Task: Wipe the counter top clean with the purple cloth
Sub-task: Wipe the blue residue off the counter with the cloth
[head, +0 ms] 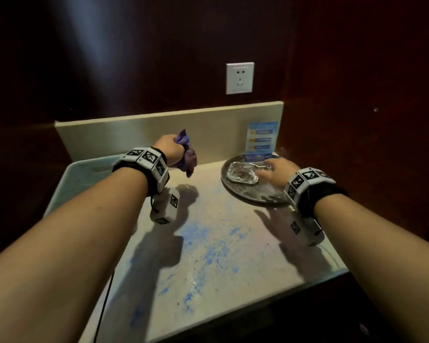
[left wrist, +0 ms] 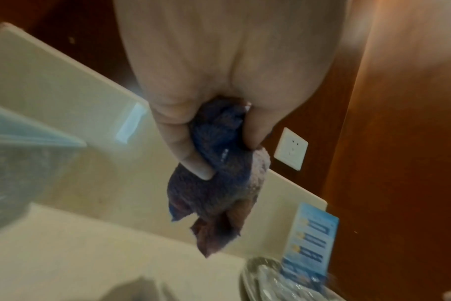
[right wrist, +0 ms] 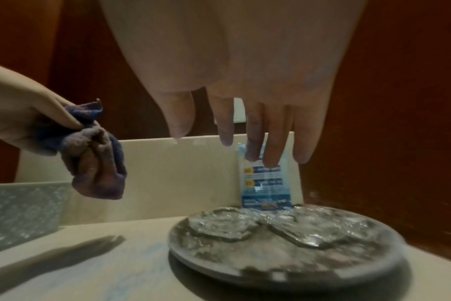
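Observation:
The purple cloth is bunched up and hangs in the air above the back of the beige counter top. My left hand grips it with curled fingers. Blue powdery smears cover the middle of the counter. My right hand hovers over the round grey tray at the back right, its fingers straight and spread, holding nothing.
Clear glass dishes lie on the tray. A blue printed card leans on the backsplash. A pale patterned basin stands at the left. A white wall socket sits above. Dark wood walls enclose the nook.

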The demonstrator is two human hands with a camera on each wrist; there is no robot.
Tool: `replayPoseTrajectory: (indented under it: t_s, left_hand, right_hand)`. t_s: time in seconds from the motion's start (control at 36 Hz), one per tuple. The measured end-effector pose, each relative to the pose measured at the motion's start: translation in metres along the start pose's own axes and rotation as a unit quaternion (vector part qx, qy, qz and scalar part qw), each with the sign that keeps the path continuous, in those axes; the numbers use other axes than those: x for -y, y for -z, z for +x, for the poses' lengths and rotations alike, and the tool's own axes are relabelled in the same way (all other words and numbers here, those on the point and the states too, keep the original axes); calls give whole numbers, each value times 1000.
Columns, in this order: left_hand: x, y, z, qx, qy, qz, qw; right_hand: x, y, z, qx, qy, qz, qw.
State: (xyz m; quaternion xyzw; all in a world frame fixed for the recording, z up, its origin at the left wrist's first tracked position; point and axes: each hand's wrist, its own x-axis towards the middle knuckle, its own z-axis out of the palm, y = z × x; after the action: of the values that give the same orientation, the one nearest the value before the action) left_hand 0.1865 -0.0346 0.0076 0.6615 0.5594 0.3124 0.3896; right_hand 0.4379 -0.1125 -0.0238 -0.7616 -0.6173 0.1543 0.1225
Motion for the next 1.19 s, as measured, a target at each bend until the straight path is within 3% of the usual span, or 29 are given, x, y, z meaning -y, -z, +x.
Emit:
replayPoseTrajectory:
  t_s: [0.08, 0.22, 0.31, 0.61, 0.81, 0.94, 1.08, 1.19]
  left_hand:
    - [2, -19, 3, -36, 1, 41, 999]
    - [17, -40, 21, -23, 19, 46, 998]
    - [26, -44, 32, -54, 30, 100, 993]
    - [63, -38, 37, -60, 60, 46, 995]
    - [82, -33, 36, -110, 72, 134, 982]
    - [94, -24, 38, -71, 75, 188, 977]
    - [102, -16, 34, -41, 60, 186, 980]
    - [110, -14, 34, -26, 55, 200, 978]
  right_hand:
    - [-21, -2, -8, -7, -28, 1, 1000]
    - [-51, -9, -14, 10, -85, -2, 996]
    - [-65, -14, -17, 21, -115, -24, 993]
    - [-85, -34, -14, 149, -171, -172, 959]
    - [-35, -46, -11, 188, -72, -239, 950]
    - [15, -69, 4, 133, 20, -207, 969]
    - [42, -80, 18, 179, 58, -149, 971]
    - [40, -97, 17, 225, 73, -183, 954]
